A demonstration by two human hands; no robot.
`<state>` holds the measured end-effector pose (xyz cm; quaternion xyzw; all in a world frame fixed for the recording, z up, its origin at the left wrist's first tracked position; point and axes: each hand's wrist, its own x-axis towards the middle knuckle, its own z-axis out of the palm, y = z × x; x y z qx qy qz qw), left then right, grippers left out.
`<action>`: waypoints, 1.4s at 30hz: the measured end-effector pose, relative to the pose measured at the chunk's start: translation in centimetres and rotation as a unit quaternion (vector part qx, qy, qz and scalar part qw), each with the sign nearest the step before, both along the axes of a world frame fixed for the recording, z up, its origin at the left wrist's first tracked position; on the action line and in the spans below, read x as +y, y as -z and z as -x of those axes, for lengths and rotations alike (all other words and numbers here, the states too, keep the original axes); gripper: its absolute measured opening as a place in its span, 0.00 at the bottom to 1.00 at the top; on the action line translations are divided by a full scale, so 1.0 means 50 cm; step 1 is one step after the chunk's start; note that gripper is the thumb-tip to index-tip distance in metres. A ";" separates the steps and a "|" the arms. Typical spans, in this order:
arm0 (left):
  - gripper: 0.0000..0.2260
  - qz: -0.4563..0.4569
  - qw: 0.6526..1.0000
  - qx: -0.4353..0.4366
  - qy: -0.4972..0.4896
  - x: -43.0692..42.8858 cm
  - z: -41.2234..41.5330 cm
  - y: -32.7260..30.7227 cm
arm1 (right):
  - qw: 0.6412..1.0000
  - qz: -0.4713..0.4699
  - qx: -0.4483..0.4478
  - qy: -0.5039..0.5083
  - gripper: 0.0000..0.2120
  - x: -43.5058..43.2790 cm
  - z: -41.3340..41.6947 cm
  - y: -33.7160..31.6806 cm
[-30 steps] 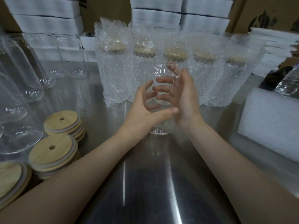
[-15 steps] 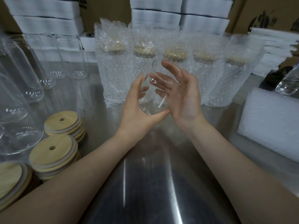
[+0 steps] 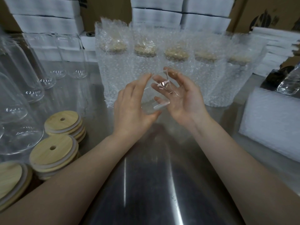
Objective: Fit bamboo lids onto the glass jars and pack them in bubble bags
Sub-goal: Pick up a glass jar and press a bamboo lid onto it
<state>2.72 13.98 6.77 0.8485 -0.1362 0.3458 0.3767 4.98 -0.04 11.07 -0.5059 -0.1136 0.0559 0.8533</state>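
A clear glass jar [image 3: 159, 95] is held tilted between both hands above the brushed steel table [image 3: 146, 184], at the middle of the scene and just in front of the far row of bagged jars. The left hand [image 3: 133, 109] is wrapped round the jar's left side, with the fingers curled over the top and the thumb tucked under the lower end. The right hand [image 3: 186, 99] is turned palm-inward against the jar's right side, with its spread fingers curved round the glass and seen partly through it, so the jar is gripped by both hands. No lid is fitted on this jar. Which end of the jar faces upward cannot be told for certain. At the far side, five lidded jars in clear bubble bags [image 3: 177, 67] are lined up upright, side by side. At the near left, round bamboo lids with a small centre hole [image 3: 53, 151] are piled in three low stacks on the table. Behind these, at the left, bare glass jars [image 3: 24, 85] are crowded together. At the right, a stack of white foam sheets [image 3: 272, 125] is laid on the table, and white flat boxes [image 3: 155, 13] are stacked along the far edge.
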 end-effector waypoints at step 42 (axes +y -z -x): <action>0.40 0.146 0.989 -0.012 0.032 0.015 -0.013 0.004 | 0.990 0.022 -0.078 -0.119 0.21 -0.029 -0.016 0.008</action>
